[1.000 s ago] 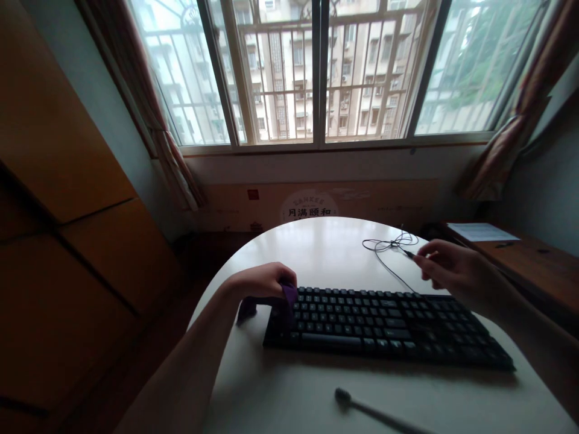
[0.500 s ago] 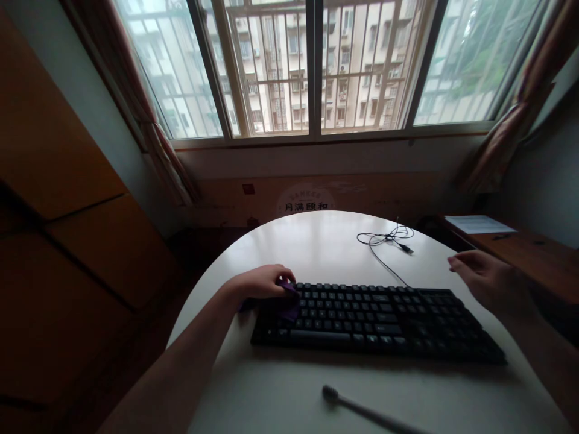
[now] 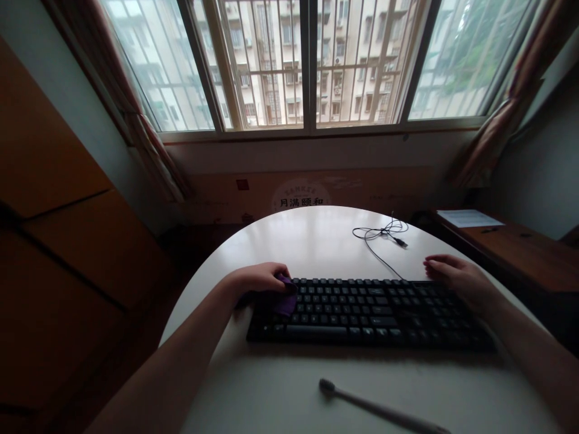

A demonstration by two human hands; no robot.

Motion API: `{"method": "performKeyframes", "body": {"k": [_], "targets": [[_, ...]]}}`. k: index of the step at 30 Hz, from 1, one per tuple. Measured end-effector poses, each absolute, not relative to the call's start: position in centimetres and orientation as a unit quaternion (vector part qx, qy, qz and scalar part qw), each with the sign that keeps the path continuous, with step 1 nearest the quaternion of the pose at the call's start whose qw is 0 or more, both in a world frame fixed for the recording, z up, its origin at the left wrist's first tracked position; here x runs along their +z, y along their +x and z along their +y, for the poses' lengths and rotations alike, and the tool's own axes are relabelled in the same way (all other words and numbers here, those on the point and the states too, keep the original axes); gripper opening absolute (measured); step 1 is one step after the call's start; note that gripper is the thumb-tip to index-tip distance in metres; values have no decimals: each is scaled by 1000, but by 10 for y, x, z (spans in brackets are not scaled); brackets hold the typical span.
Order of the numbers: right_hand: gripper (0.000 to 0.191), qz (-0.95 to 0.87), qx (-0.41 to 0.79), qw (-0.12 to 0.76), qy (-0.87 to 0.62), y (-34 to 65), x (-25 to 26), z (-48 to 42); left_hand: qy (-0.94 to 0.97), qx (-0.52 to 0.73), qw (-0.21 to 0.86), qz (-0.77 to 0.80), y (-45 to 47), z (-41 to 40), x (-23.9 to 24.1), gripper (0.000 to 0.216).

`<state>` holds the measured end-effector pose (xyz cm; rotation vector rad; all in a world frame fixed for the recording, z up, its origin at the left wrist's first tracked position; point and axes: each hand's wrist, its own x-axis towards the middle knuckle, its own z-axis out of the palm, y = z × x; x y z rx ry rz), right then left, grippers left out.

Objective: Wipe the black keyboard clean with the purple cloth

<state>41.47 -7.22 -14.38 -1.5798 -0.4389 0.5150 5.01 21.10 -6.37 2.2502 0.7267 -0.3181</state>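
Note:
A black keyboard [image 3: 344,310] lies across the white round table. My left hand [image 3: 260,278] rests at its left end, fingers closed on a purple cloth [image 3: 286,301] that is pressed over the leftmost keys. Part of the cloth is hidden under the palm. Above the keyboard's back right corner is my right hand [image 3: 459,282], fingers loosely bent and slightly apart, with nothing visible in them. Whether it touches the keyboard, I cannot tell. A toothbrush [image 3: 375,408] with dark bristles lies in front of the keyboard.
The keyboard's black cable [image 3: 382,232] lies loosely coiled toward the back of the white table [image 3: 271,241]. To the right stands a brown wooden surface [image 3: 520,256] with a paper sheet [image 3: 470,218] on it. A cabinet [image 3: 58,241] is at the left, and barred windows are ahead.
My right hand has moved left and in over the keyboard's right end. My left hand stays on the cloth at the left end. The whole view has shifted slightly.

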Motion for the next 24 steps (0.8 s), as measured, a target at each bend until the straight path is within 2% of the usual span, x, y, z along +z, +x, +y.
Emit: {"method": "performKeyframes", "body": {"k": [6, 13, 24], "targets": [[24, -205, 258, 644, -691, 405, -144, -69, 888, -124, 347, 274, 52, 212, -68, 37], [35, -274, 203, 583, -738, 406, -144, -72, 864, -165, 385, 279, 51, 214, -63, 48], [36, -279, 235, 578, -730, 421, -157, -70, 880, -148, 348, 288, 52, 211, -66, 42]]}}
